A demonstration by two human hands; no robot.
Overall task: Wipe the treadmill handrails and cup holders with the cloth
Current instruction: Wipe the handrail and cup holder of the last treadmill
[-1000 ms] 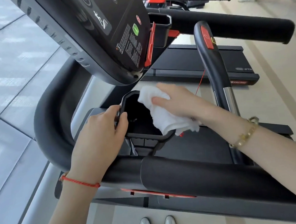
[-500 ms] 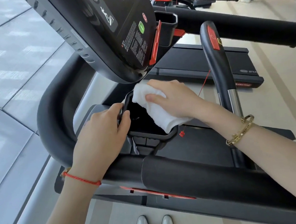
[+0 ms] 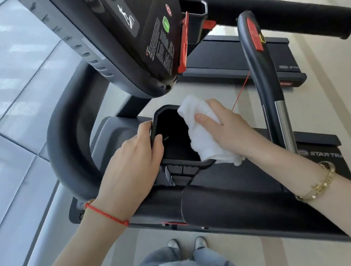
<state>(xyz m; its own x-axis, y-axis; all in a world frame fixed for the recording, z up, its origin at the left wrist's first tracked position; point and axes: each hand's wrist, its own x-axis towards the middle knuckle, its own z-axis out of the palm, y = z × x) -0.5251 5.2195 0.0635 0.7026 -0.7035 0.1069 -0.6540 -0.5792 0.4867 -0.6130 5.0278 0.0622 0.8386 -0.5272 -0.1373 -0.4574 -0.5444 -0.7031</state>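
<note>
My right hand (image 3: 223, 128) presses the cloth (image 3: 202, 134) against the right-hand rim of the cup holder (image 3: 171, 146), thumb laid across the fabric and fingers curled round it behind. The cloth is white, soft and rumpled, bunched into thick folds; its upper end puffs out above the holder's top corner, the middle drapes over the rim into the dark well, and a ragged tail hangs past the near right corner beside my wrist. My left hand (image 3: 130, 167) grips the holder's left rim, thumb hooked over the edge into the opening and fingers wrapped on the outside. The holder is black, deep and angular, with a raised lip all round; its inside is too dark to show much beyond a faint mark on the floor. It sits below the tilted console (image 3: 123, 41), between the curved left handrail (image 3: 68, 143) and the upright grip bar (image 3: 265, 77) with its red patch. A padded crossbar (image 3: 242, 208) runs just under my forearms. A red string (image 3: 107, 214) circles my left wrist, a gold bracelet (image 3: 319, 185) my right.
</note>
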